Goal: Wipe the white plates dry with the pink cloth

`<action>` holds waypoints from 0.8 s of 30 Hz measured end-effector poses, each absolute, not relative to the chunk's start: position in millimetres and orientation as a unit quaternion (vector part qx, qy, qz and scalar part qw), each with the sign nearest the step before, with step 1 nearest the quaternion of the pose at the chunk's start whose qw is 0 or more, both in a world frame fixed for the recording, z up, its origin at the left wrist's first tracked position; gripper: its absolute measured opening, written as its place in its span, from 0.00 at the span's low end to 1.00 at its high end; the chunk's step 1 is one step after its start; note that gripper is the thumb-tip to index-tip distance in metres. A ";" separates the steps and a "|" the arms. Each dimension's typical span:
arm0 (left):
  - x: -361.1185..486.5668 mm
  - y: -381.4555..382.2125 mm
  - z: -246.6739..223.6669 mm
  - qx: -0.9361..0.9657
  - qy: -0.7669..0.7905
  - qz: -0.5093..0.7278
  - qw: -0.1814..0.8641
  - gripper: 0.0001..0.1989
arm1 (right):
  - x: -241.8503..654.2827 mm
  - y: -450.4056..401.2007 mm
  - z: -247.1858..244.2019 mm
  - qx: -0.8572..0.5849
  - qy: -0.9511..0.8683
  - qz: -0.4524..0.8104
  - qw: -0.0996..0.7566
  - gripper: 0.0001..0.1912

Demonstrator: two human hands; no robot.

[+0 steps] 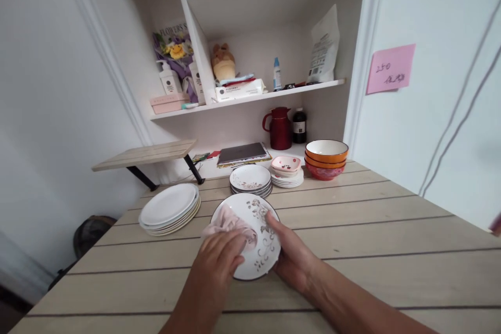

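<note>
A white plate (250, 266) with a dark rim and a brown flower pattern is tilted toward me above the table. My right hand (291, 253) grips its right edge, thumb on the face and the other fingers hidden beneath. Pressed on the plate's left half is a pale pink cloth (230, 223), bunched under the fingers of my left hand (219, 258). Just behind stands a stack of similar flowered plates (250, 178).
Large white plates (170, 206) are stacked at left, near a small raised wooden shelf (144, 155). Small plates (287, 180) carrying pink square dishes (286, 164) and a stack of orange bowls (326, 159) stand at back right. A red jug (280, 129) and a laptop (241, 153) lie farther back.
</note>
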State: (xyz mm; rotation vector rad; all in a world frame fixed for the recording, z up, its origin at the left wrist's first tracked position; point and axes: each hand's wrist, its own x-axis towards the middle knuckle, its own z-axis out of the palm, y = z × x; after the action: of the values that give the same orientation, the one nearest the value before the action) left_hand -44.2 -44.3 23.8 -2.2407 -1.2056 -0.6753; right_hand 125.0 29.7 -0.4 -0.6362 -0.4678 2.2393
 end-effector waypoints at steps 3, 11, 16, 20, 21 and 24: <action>-48.1 -42.4 26.7 -0.789 -0.499 -0.253 0.254 0.15 | 124.6 29.0 -3.4 -0.256 -0.196 0.870 0.373 0.27; -48.5 -42.6 21.2 -0.779 -0.550 -0.178 0.245 0.12 | 122.5 25.6 -2.9 -0.258 -0.217 0.867 0.366 0.27; -37.9 -31.3 26.3 -0.823 -0.481 -0.205 0.222 0.12 | 122.2 24.4 -0.5 -0.264 -0.221 0.869 0.355 0.29; -28.8 -8.4 33.1 -0.823 -0.462 -0.200 0.264 0.13 | 121.7 24.4 -4.3 -0.273 -0.249 0.852 0.371 0.28; -27.1 -3.3 36.0 -0.818 -0.467 -0.192 0.274 0.14 | 121.6 24.7 -5.2 -0.270 -0.249 0.852 0.373 0.27; -26.0 4.8 44.7 -0.798 -0.504 -0.155 0.293 0.14 | 121.5 26.6 -5.4 -0.253 -0.223 0.862 0.378 0.26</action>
State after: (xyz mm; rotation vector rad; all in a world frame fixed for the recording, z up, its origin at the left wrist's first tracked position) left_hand -26.0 4.8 44.7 -2.1245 -1.3428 -0.4136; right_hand 121.5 26.6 -5.4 -0.6473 -0.5692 2.2031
